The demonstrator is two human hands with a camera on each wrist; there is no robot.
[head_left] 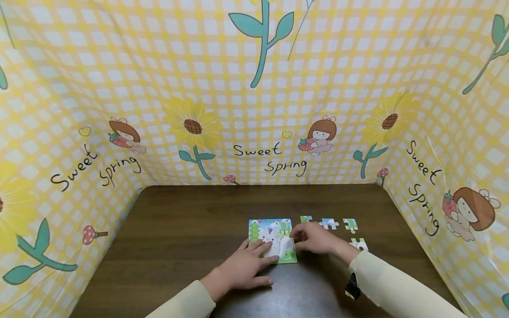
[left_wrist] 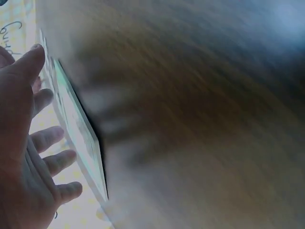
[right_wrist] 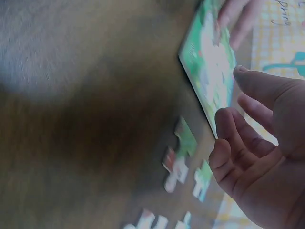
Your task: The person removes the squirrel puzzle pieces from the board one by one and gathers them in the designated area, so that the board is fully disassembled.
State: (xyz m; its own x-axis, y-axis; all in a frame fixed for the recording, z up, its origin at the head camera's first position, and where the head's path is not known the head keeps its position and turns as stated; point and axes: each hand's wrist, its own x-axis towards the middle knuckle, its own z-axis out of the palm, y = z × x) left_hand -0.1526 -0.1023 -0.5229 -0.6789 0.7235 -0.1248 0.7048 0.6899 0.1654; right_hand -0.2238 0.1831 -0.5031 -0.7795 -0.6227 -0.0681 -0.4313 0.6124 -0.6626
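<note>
A square jigsaw puzzle board (head_left: 285,227) with a picture of a white cat-like animal, trees and sky lies flat on the table. My left hand (head_left: 244,265) is spread across its lower left part, fingers extended over the picture and thumb out on the wood. At the board's right edge is my right hand (head_left: 316,238), its fingers loosely bent. The right wrist view shows a gap between thumb and fingers, with nothing held there. In the left wrist view, the board (left_wrist: 78,124) appears edge-on beside the left fingers.
Loose jigsaw pieces lie right of the board: a green one (head_left: 306,218), a blue and white one (head_left: 329,223), a green one (head_left: 351,225) and another (head_left: 359,244) by the right wrist. A yellow checked cloth (head_left: 254,110) walls the brown table (head_left: 179,221).
</note>
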